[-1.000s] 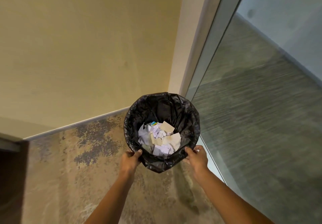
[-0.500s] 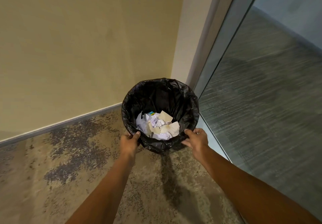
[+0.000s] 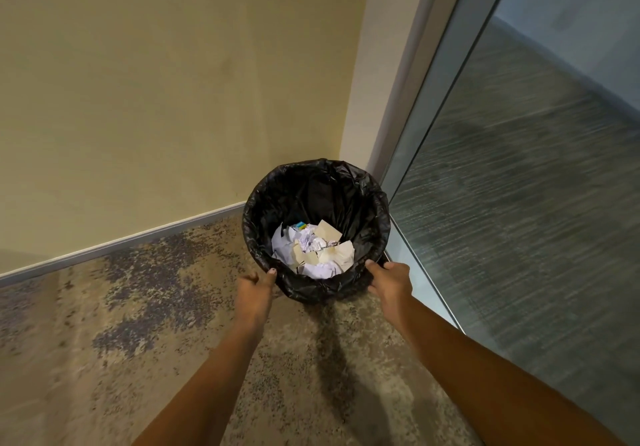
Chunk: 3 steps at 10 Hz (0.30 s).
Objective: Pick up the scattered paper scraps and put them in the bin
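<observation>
One bin (image 3: 313, 192), black-lined, sits in the far right corner of the floor (image 3: 138, 324), between the yellow wall (image 3: 173, 99) and the glass panel (image 3: 519, 220); open floor lies left and near. One heap of paper scraps (image 3: 313, 249), white and tan, crumpled, fills its bottom. Two hands: the right hand (image 3: 391, 281) grasps the near rim; the left hand (image 3: 254, 288) is released, thumb tip touching the rim, fingers loosely curled.
</observation>
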Available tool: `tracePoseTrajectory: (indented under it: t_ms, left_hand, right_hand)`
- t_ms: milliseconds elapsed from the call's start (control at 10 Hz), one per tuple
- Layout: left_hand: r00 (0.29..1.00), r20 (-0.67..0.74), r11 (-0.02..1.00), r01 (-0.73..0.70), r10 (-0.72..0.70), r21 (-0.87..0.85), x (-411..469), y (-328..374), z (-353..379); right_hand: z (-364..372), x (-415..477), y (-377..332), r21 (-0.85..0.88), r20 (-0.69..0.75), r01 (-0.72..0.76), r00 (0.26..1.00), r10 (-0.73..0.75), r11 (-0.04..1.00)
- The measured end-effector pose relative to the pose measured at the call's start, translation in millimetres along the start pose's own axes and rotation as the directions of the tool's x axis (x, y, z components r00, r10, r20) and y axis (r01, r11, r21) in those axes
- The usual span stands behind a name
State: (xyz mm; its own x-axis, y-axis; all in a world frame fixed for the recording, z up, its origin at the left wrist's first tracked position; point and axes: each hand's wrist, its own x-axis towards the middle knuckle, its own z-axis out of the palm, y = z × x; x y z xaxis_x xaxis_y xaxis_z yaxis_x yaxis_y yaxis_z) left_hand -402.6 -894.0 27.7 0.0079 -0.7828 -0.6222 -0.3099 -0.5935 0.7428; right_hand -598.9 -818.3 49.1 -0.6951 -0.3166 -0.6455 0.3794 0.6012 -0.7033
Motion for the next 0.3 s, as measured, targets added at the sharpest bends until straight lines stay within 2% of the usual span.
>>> tracePoseTrajectory:
  t_ms: [100, 300]
  left_hand:
    - [0.991, -0.057, 0.976, -0.111, 0.124, 0.187, -31.2, 8.7, -13.2]
    - [0.959, -0.023, 0.930, -0.267, 0.282, 0.255, -103.5, 41.4, -25.5]
  right_hand:
    - [-15.5, -35.5, -8.3, -0.219, -0.104, 0.158, 0.977, -0.184, 0.963]
    - [-41.3, -95.1, -13.6, -0.318, -0.063, 0.387, 0.902, -0.427, 0.866]
